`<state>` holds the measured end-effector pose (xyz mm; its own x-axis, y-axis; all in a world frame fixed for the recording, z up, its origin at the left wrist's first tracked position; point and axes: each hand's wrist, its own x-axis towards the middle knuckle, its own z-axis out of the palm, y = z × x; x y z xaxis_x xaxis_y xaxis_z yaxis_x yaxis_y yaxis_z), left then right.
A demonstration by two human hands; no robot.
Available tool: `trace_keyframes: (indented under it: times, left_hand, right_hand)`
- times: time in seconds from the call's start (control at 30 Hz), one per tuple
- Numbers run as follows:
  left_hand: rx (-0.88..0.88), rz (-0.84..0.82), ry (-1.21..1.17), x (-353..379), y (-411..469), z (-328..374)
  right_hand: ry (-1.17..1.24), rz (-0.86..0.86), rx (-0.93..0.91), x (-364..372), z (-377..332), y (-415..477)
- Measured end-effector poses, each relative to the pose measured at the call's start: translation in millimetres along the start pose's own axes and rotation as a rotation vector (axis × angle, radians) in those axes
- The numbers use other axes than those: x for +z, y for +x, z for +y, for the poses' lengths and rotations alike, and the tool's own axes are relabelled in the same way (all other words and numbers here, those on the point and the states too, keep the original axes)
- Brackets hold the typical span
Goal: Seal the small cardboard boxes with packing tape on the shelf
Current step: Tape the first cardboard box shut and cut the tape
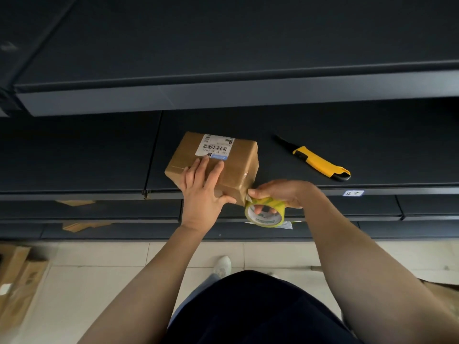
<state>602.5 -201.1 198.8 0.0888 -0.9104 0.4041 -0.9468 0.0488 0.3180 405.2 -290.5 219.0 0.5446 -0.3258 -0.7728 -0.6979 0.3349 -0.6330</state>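
- The upper shelf (223, 95) overhangs the working shelf (74, 157) and caps the room above it.
- The cardboard box (238, 160) sits at the shelf's front edge, mid-way along, and blocks that stretch.
- The left hand (202, 192) lies flat on the box's near top. The right hand (283, 192) grips the tape roll (265, 212) at the box's near right corner, and together they close off the front approach.
- A utility knife (320, 161) lies at an angle to the right, apart from the box, with a bare strip of deck between them.
- Bare deck runs left of the box and behind it.
- The lower shelves (124, 212) jut out beneath the hands, with flat cardboard pieces (87, 225) on them at the left.
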Motion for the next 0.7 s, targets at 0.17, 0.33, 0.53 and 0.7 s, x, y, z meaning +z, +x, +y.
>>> trace_keyframes:
  times: [0.17,0.33,0.53,0.7]
  left_hand:
    - [-0.243,0.024,-0.382,-19.1,16.5,17.6]
    - [-0.406,-0.248,-0.617,-46.7,34.7,18.3]
    - [-0.58,-0.253,-0.3,-67.6,69.4,28.0]
    - [-0.631,-0.158,-0.506,-81.6,80.0,7.5]
  right_hand:
    - [0.05,-0.036,-0.005,-23.4,-42.9,-40.9]
    - [-0.014,0.056,0.078,-22.0,-78.0,-50.0]
    - [-0.106,0.095,0.043,-2.5,-101.9,-48.4]
    - [-0.031,0.162,-0.156,5.3,-117.1,-64.9]
